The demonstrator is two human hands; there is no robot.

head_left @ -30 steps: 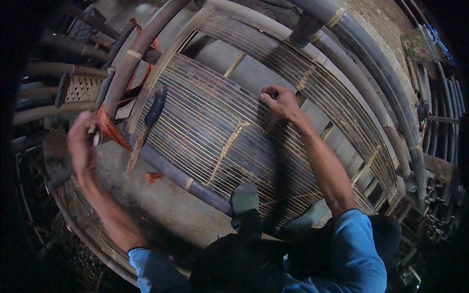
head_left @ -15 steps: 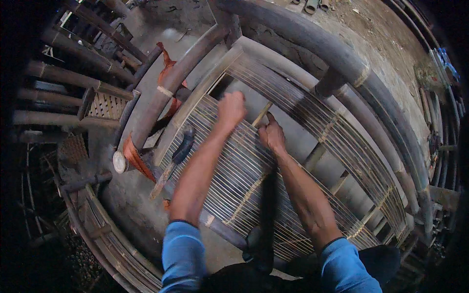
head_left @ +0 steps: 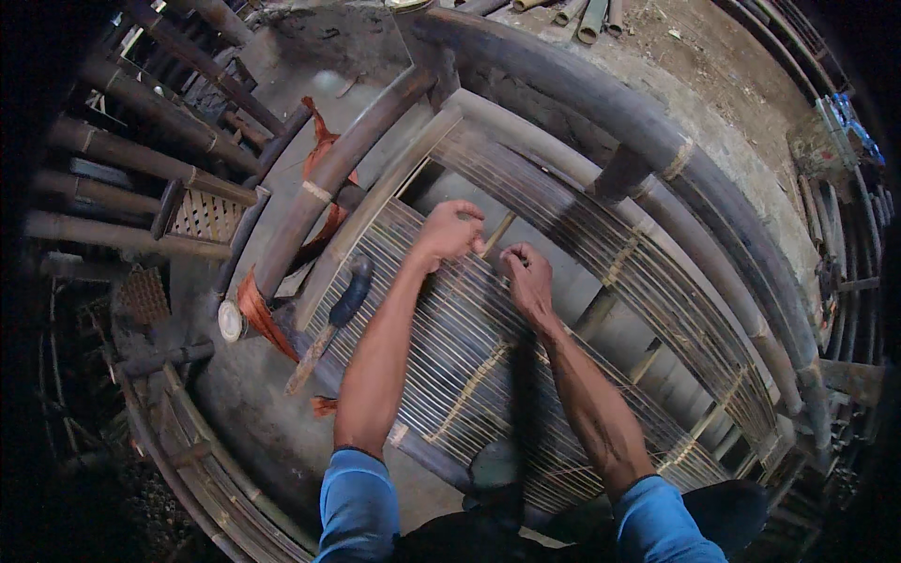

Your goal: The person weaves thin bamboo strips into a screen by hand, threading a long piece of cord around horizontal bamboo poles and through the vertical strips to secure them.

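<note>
A bamboo seat of thin parallel slats lies in front of me, with an open gap between two slatted sections. Over the near edge of that gap my left hand is closed with curled fingers. My right hand sits just to its right, thumb and fingertips pressed together. Whatever either pinches is too small to make out. Between and beyond the hands, a bamboo crosspiece spans the gap. A large knife with a dark curved handle rests on the slats left of my left forearm.
Thick dark bamboo rails frame the seat on the far side. At the left, orange cloth strips hang by a bamboo rail. Another bamboo frame stands at the lower left. Cut bamboo tubes lie on the ground beyond.
My left hand has come slightly nearer and to the right. My right hand has drawn back from the crosspiece, its extended finger now curled into a pinch. The knife has stayed on the slats.
</note>
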